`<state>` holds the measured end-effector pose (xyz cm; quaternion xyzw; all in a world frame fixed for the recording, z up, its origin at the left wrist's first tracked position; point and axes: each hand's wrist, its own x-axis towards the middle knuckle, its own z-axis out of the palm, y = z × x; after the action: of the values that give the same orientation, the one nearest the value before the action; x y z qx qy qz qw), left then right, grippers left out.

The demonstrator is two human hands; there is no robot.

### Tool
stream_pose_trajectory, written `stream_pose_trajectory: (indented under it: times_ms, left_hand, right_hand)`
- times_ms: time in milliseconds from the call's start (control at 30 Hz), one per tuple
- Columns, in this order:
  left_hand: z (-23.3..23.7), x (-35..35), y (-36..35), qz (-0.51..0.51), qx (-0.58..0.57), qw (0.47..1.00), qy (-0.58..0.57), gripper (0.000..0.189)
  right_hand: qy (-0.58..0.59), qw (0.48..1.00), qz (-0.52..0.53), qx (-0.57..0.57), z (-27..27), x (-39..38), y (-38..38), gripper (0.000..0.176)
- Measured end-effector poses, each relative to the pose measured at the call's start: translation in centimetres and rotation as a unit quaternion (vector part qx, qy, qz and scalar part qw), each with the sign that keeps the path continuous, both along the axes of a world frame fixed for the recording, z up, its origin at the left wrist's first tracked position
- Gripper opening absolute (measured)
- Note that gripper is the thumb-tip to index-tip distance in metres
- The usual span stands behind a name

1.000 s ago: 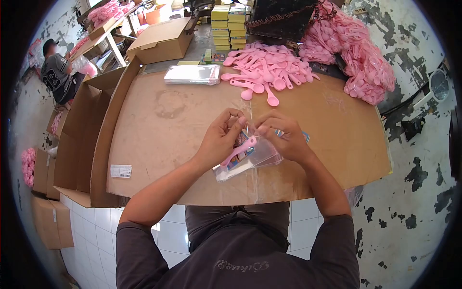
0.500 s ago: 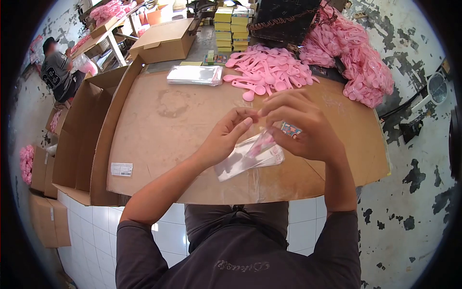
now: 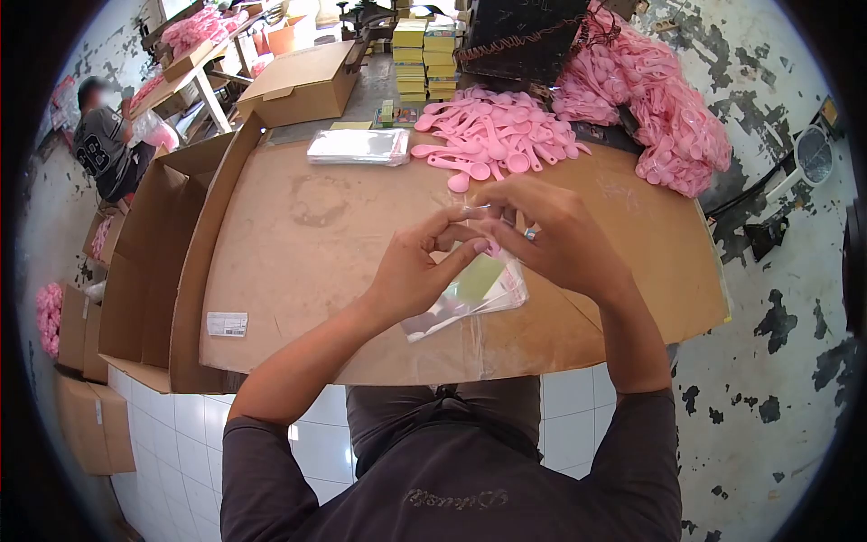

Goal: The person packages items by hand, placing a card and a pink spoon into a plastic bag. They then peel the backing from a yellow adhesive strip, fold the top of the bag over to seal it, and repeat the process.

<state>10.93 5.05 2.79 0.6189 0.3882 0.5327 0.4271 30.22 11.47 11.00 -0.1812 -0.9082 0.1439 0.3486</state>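
Observation:
Both hands meet over the middle of the cardboard-covered table. My left hand [image 3: 417, 264] is closed on the upper edge of a clear plastic bag, thumb and fingers pinched. My right hand [image 3: 562, 237] is closed at the same bag's other side, its fingertips partly hidden. Below the fingers hangs a pale green card [image 3: 481, 278], seemingly inside the bag, with a bit of pink at its top. Beneath it lies a small stack of clear plastic bags [image 3: 438, 318]. Past my hands is a pile of pink plastic spoons [image 3: 506, 131].
Another stack of clear bags [image 3: 358, 146] lies at the back left. Stacks of cards [image 3: 411, 59] and a heap of bagged pink spoons [image 3: 673, 117] stand behind. An open cardboard box [image 3: 149, 271] adjoins the table's left edge. A person [image 3: 107, 144] sits far left.
The bag has turned so the pale green card face shows instead of the patterned one. My right hand has moved slightly left and down, and both hands are closer together.

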Motion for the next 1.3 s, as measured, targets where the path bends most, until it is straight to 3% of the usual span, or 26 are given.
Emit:
stream_pose_trajectory:
  times_ms: [200, 467, 600, 667, 767, 800, 867, 967, 1000, 1033, 1067, 1233, 1300]
  left_hand:
    - [0.0, -0.2, 0.0, 0.036, -0.034, 0.998, -0.027, 0.036]
    - [-1.1, 0.0, -0.3, 0.153, 0.071, 0.963, 0.209, 0.037]
    - [-1.7, 0.2, 0.1, 0.173, 0.165, 0.94, 0.245, 0.036]
    - [-1.1, -0.1, -0.1, 0.143, 0.125, 0.953, 0.238, 0.034]
    - [0.6, -0.2, -0.8, 0.11, -0.004, 0.98, 0.168, 0.029]
    - [0.8, -0.2, -0.9, 0.1, -0.057, 0.984, 0.134, 0.028]
    - [-0.9, -0.7, 0.3, 0.082, -0.052, 0.995, 0.028, 0.024]
    - [-1.0, -1.0, 0.8, 0.054, -0.082, 0.992, -0.085, 0.021]
    - [-0.8, -1.0, 0.8, 0.045, -0.098, 0.988, -0.114, 0.02]
    - [-0.8, -1.0, 0.7, 0.044, -0.099, 0.987, -0.12, 0.02]
    - [-0.9, -1.0, 0.6, 0.042, -0.101, 0.986, -0.125, 0.021]
    - [-1.4, -0.8, 1.1, 0.036, -0.089, 0.981, -0.166, 0.027]
    - [-1.2, -0.4, 1.2, 0.048, -0.097, 0.98, -0.166, 0.029]
  right_hand:
    - [0.04, 0.976, -0.06, 0.208, -0.5, -0.3, 0.6, 0.014]
    - [-0.102, 0.914, -0.098, 0.38, -3.1, -1.8, -0.1, 0.019]
    - [-0.047, 0.943, -0.104, 0.311, -3.4, -1.8, 1.0, 0.014]
    - [0.011, 0.946, -0.158, 0.282, -2.9, -0.9, 2.5, 0.013]
    - [0.077, 0.991, -0.081, -0.072, -1.2, 3.3, 4.6, 0.009]
    - [0.062, 0.975, -0.043, -0.209, -0.8, 5.6, 5.2, 0.011]
    - [0.075, 0.89, 0.026, -0.449, -1.3, 12.4, 8.3, 0.018]
    - [0.058, 0.932, -0.173, -0.312, -3.9, 17.0, 12.7, 0.027]
    - [-0.035, 0.945, -0.309, -0.101, -5.9, 18.3, 13.7, 0.028]
    - [-0.125, 0.89, -0.423, 0.117, -8.6, 19.6, 14.3, 0.031]
    - [-0.205, 0.77, -0.508, 0.327, -10.0, 20.4, 14.3, 0.035]
    - [-0.023, 0.922, -0.354, 0.153, -7.1, 13.4, 9.6, 0.037]
    - [-0.02, 0.973, -0.194, -0.126, -6.2, 8.0, 5.4, 0.036]
